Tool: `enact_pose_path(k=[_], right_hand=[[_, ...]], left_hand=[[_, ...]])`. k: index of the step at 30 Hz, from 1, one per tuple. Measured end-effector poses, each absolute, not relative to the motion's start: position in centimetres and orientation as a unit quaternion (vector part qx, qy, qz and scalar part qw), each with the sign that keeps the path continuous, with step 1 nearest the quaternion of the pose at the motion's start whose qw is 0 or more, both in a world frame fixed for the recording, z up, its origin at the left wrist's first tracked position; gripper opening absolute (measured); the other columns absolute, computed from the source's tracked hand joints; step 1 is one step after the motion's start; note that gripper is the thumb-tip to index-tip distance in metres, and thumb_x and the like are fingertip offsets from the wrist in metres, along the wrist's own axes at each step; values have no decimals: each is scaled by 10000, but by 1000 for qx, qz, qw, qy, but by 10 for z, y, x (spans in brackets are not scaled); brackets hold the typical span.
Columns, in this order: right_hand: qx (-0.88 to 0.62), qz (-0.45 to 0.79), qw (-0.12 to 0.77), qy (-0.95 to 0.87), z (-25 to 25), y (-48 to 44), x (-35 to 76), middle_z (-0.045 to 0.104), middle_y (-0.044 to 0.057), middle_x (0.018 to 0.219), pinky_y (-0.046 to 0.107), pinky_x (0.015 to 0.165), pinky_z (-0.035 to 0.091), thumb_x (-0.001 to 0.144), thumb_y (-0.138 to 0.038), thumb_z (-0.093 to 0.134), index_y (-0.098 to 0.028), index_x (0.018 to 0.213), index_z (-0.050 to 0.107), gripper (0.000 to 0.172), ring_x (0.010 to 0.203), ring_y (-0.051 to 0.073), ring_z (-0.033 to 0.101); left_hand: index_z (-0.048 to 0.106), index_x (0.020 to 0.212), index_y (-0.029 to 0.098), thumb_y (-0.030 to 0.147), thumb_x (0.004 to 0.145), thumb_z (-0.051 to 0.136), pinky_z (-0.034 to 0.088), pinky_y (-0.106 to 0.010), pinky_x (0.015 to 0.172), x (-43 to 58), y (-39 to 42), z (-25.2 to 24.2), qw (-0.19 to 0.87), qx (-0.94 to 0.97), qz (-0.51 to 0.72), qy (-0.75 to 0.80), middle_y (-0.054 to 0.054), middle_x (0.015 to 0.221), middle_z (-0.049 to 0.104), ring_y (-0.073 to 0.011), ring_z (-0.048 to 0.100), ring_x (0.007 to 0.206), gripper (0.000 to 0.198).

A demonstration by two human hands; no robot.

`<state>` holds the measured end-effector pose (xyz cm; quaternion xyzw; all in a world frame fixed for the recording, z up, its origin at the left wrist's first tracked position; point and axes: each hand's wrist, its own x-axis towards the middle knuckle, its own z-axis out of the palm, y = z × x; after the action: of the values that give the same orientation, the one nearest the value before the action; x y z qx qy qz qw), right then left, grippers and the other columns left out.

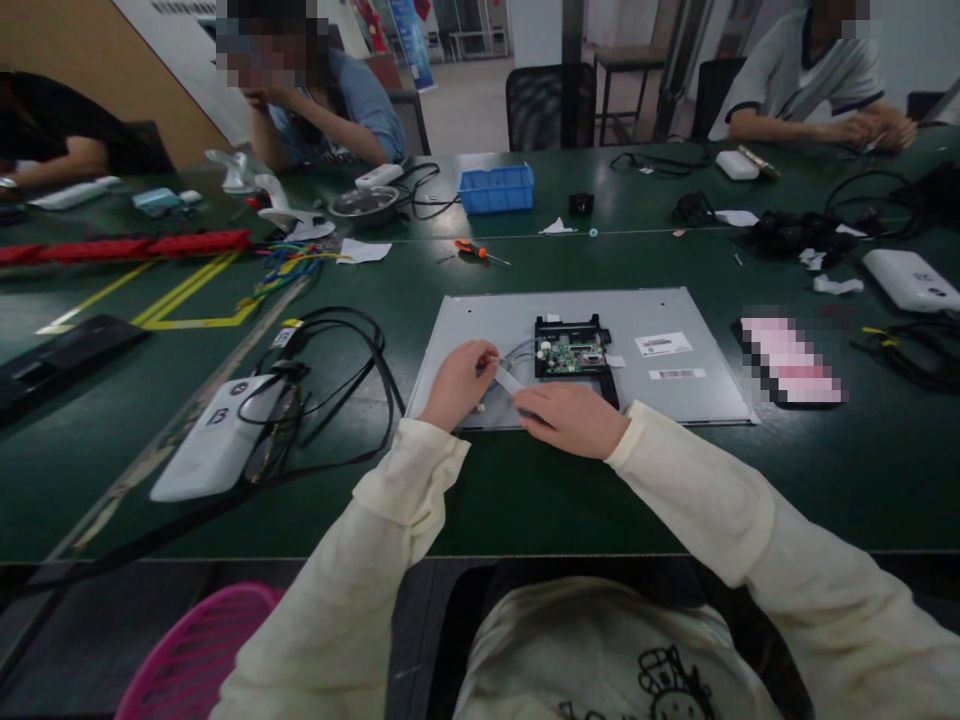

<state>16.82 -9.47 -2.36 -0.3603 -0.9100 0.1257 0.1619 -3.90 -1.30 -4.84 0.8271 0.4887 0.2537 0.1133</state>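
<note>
A flat grey panel (480, 320) lies on the green table in front of me. Mounted on it is a black bracket (574, 328) holding a green circuit board (570, 355), with thin grey wires (519, 350) running from its left side toward my hands. A short pale strip (508, 378) spans the gap between my hands; whether it is tape or a flat cable I cannot tell. My left hand (459, 382) pinches its upper left end. The fingers of my right hand (574, 415) are closed at its lower right end, above the panel's near edge.
To the left are a white power bank (217, 435) and looped black cables (382, 370). A phone (791, 362) lies right of the panel. Beyond it are an orange-handled screwdriver (472, 249), a blue bin (496, 190) and a metal bowl (366, 205). Other people sit across the table.
</note>
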Motion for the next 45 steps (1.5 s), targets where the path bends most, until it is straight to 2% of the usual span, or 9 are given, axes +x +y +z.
enact_pose_path(k=[8, 12, 16, 21, 24, 27, 37, 42, 45], right_hand=[[-344, 131, 170, -914, -26, -93, 169, 680, 102, 1020, 351, 828, 485, 970, -260, 419, -160, 1026, 608, 221, 961, 211, 632], [-328, 125, 213, -912, -25, -90, 179, 670, 129, 1127, 405, 921, 483, 955, -247, 437, -151, 1089, 620, 246, 1061, 230, 614], [-380, 106, 279, -876, -19, -87, 202, 663, 110, 1184, 433, 968, 475, 943, -252, 456, -169, 1132, 623, 266, 1122, 239, 597], [-486, 90, 307, -813, -23, -79, 249, 694, 99, 1114, 453, 909, 505, 914, -259, 487, -173, 1083, 655, 253, 1037, 254, 642], [-524, 76, 302, -793, -33, -73, 277, 705, 98, 1090, 450, 916, 492, 892, -252, 509, -168, 1066, 664, 247, 1024, 262, 649], [-557, 63, 270, -783, -42, -69, 293, 713, 95, 1067, 445, 900, 487, 878, -244, 520, -166, 1041, 670, 235, 1006, 268, 653], [-550, 82, 224, -801, -47, -69, 285, 703, 93, 1052, 420, 884, 490, 873, -222, 510, -181, 1044, 662, 233, 997, 256, 637], [-542, 84, 231, -804, -51, -68, 283, 696, 89, 1073, 429, 858, 499, 880, -274, 527, -196, 1064, 662, 241, 1002, 263, 628], [-540, 75, 236, -805, -52, -66, 283, 695, 95, 1092, 433, 843, 502, 872, -294, 551, -195, 1098, 657, 268, 1008, 270, 628]], left_hand=[[597, 952, 196, 191, 818, 510, 465, -324, 774, -37, -14, -46, 101, 814, 267, 505, -23, 836, 612, -183, 587, 804, 160], [586, 898, 194, 177, 833, 489, 459, -332, 804, -34, -16, -41, 72, 813, 294, 497, -25, 830, 599, -182, 576, 817, 118], [582, 899, 192, 180, 871, 469, 452, -330, 830, -33, -21, -34, 40, 818, 323, 475, -37, 857, 587, -185, 564, 869, 117], [596, 946, 177, 329, 901, 521, 432, -361, 854, -30, -34, -24, 14, 895, 224, 387, -80, 952, 597, -224, 541, 941, 176], [600, 999, 177, 409, 883, 562, 417, -375, 858, -26, -42, -19, 0, 935, 128, 332, -100, 1027, 599, -245, 534, 977, 263], [597, 1006, 177, 444, 890, 551, 413, -368, 838, -24, -45, -16, -4, 948, 90, 306, -102, 1041, 602, -246, 536, 978, 295], [596, 1003, 157, 421, 947, 452, 423, -372, 834, -37, -38, -15, -50, 916, 159, 366, -92, 980, 609, -233, 541, 925, 306], [594, 1051, 163, 431, 919, 509, 428, -366, 828, -33, -42, -15, -32, 935, 132, 328, -94, 1033, 612, -236, 548, 959, 312], [597, 1035, 166, 366, 915, 529, 427, -357, 823, -29, -43, -16, -36, 945, 100, 309, -94, 1054, 609, -228, 552, 960, 242]])
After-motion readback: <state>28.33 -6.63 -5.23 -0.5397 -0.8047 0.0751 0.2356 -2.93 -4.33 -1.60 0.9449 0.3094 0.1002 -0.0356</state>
